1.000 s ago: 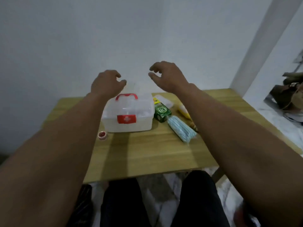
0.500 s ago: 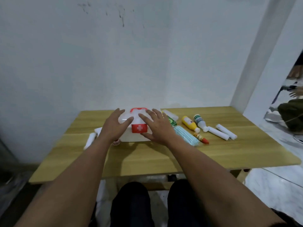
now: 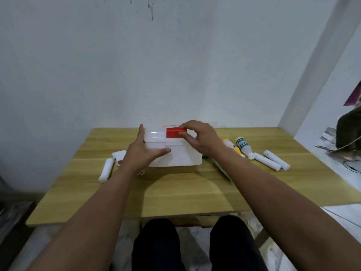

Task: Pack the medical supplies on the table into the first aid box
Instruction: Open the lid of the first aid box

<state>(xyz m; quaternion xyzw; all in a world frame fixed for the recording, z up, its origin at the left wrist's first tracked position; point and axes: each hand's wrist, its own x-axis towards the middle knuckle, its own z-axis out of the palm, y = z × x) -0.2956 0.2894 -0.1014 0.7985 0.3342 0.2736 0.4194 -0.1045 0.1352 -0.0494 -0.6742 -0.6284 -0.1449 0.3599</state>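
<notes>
A white translucent first aid box (image 3: 183, 157) stands at the middle back of the wooden table (image 3: 175, 192). My left hand (image 3: 142, 153) presses flat against its left front side. My right hand (image 3: 201, 137) pinches the red latch (image 3: 174, 132), which is swung up at the lid's front. A yellow bottle (image 3: 230, 144), a white bottle with a green label (image 3: 244, 146) and two white gauze rolls (image 3: 273, 160) lie to the right. Another white roll (image 3: 106, 170) and a small red-capped jar (image 3: 140, 172) lie to the left.
A flat pack (image 3: 222, 171) is half hidden under my right forearm. A white wall rises right behind the table. At the far right, a person's dark clothing (image 3: 349, 132) and papers sit on the floor. My legs are below the near table edge.
Both hands came down from the air onto the box. The right hand then moved to the red latch and flipped it up; the left shifted to brace the box's side.
</notes>
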